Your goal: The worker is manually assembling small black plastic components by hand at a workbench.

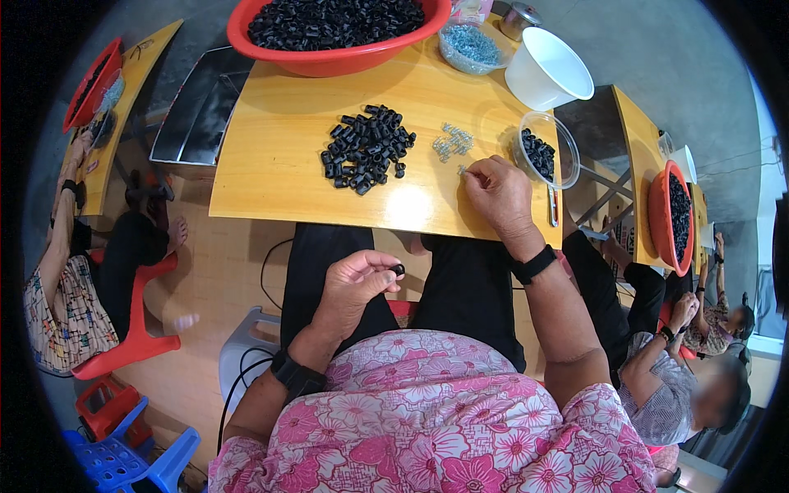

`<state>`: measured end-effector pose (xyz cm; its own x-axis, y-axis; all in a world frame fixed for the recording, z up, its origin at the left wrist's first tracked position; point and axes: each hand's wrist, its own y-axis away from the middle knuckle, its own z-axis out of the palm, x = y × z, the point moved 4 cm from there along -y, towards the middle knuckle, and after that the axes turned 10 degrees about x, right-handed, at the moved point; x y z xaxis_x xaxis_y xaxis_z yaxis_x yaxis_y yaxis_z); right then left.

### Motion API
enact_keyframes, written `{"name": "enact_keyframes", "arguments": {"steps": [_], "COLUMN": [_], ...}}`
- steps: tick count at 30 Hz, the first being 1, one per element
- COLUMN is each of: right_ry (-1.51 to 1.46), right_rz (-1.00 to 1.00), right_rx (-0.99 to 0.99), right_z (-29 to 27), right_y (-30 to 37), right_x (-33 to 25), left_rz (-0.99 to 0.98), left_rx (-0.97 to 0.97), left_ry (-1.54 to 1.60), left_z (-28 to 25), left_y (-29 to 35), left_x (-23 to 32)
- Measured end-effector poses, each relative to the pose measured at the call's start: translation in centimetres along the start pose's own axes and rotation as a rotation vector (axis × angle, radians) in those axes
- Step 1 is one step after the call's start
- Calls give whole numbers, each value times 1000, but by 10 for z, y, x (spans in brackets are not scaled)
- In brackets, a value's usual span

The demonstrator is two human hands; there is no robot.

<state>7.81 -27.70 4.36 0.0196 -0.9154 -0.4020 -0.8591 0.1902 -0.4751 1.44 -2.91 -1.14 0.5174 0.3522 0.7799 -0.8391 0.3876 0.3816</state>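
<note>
Evidently the work is well under way but far from finished: a small clear tub [549, 148] at the right of the wooden surface [271, 156] holds only a shallow layer of black pieces, while a loose pile of black plastic parts [366, 148] lies in the middle and a big red basin [337, 53] at the far edge is heaped with more. A little scatter of small metal pieces [452, 141] lies just right of the pile, and a clear bowl of metal pieces [470, 45] stands beside the basin, next to a white bowl [546, 70].

The left hand [355, 283] is held above the lap, off the surface, its grip closed: thumb and forefinger are pinched on one small black part [399, 269], the other fingers curled in. The right hand [497, 191] rests on the surface near the scatter, fingertips drawn together on a small metal piece [462, 171]; it looks pinched there, though the piece is too tiny to be sure it is lifted.

Other people sit at neighbouring tables on both sides with red basins of their own.
</note>
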Motion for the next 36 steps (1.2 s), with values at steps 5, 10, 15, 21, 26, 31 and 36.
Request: {"name": "enact_keyframes", "arguments": {"steps": [5, 10, 15, 21, 26, 31, 36], "right_ry": [15, -101, -94, -100, -75, -52, -45], "right_rz": [-19, 124, 108, 115, 152, 158, 157], "right_rx": [17, -12, -51, -96, -94, -100, -112], "right_z": [1, -2, 0, -1, -4, 0, 1], "right_y": [0, -2, -5, -7, -7, -6, -7], "right_x": [1, 0, 2, -2, -8, -5, -4], "left_rz": [3, -10, -2, -7, -7, -13, 0], "left_rx": [11, 16, 9, -1, 7, 8, -9], "left_ry": [19, 34, 32, 25, 44, 51, 12], "left_z": [1, 1, 2, 0, 2, 3, 0], "left_y": [0, 1, 0, 0, 0, 0, 0], "left_x": [1, 2, 2, 2, 2, 3, 1]}}
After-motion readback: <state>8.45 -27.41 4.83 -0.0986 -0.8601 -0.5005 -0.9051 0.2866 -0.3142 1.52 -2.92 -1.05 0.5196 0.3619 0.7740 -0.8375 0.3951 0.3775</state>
